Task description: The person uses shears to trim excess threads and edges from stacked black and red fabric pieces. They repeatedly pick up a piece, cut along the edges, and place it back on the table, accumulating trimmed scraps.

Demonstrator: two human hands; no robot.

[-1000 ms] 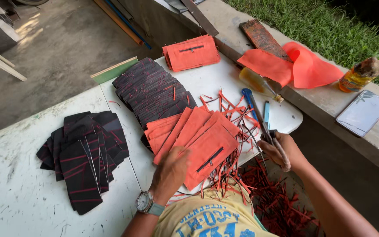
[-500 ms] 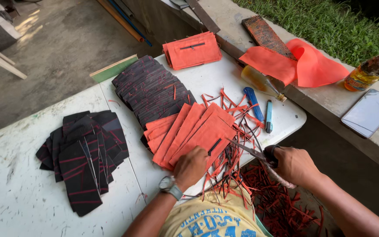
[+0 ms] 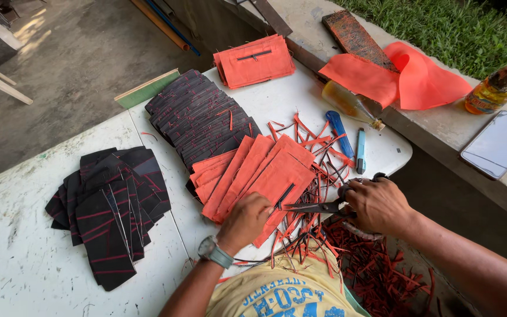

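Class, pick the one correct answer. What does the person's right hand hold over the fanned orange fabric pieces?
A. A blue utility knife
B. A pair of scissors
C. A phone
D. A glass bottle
B: the right hand grips the handles of the scissors, whose blades point at the orange fabric pieces that the left hand presses down; the blue utility knife lies untouched on the table.

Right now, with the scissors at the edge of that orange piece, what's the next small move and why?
Probably close the scissors to snip along the orange piece. The right hand has the blades open at its lower edge, the left hand presses it flat, and cut strips already litter the table.
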